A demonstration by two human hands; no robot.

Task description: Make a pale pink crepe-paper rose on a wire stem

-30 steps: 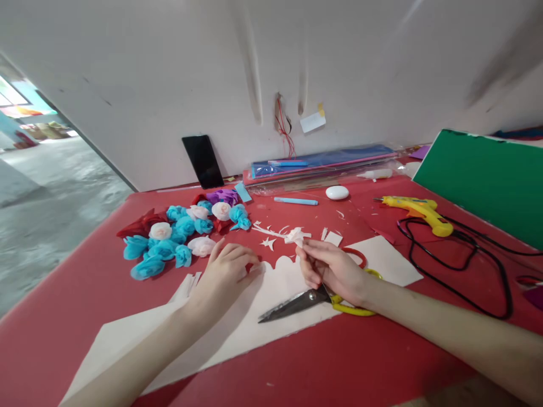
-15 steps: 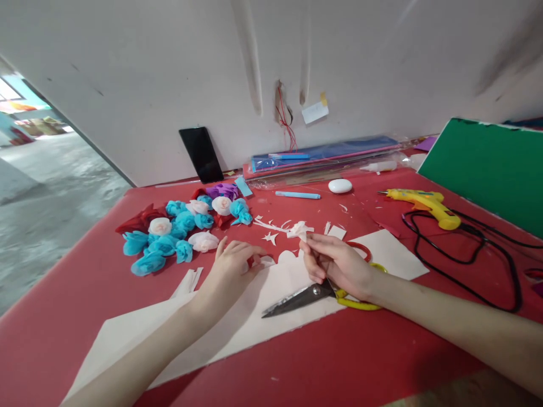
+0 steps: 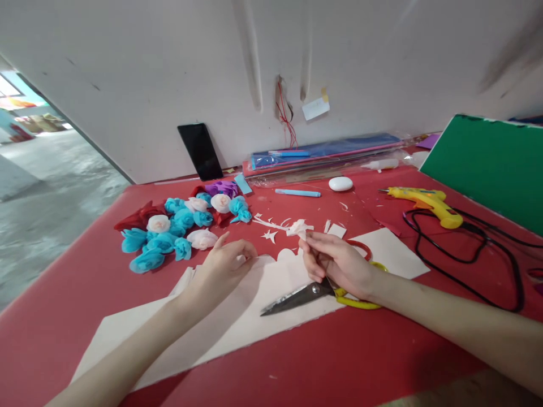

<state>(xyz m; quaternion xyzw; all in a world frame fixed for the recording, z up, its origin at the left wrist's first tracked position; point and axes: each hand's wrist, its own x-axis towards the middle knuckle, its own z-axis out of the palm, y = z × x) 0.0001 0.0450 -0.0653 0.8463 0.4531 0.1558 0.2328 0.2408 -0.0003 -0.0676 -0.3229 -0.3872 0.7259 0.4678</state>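
Note:
Between the thumb and fingers of my right hand (image 3: 333, 257) is a small white paper flower (image 3: 298, 228). My left hand (image 3: 229, 260) is over the upper edge of a large white paper sheet (image 3: 220, 333), its fingers curled together; whether they pinch anything is too small to make out. Scissors (image 3: 297, 297) with yellow and red handles lie on the sheet beneath my right hand. Rounded white cut pieces (image 3: 287, 255) lie between the hands. Left of them is a cluster of blue, pale pink, red and purple paper flowers (image 3: 183, 219).
A yellow glue gun (image 3: 428, 204) with a black cord lies at the right, before a green board (image 3: 487, 169). A phone (image 3: 200, 151) leans on the wall. A blue pen (image 3: 297, 193), a white oval object (image 3: 340, 183) and paper scraps (image 3: 270, 236) lie on the red table (image 3: 271, 373).
My left hand has shifted slightly left, and its fingers have drawn closer together. My right hand stays about where it was, with the white flower.

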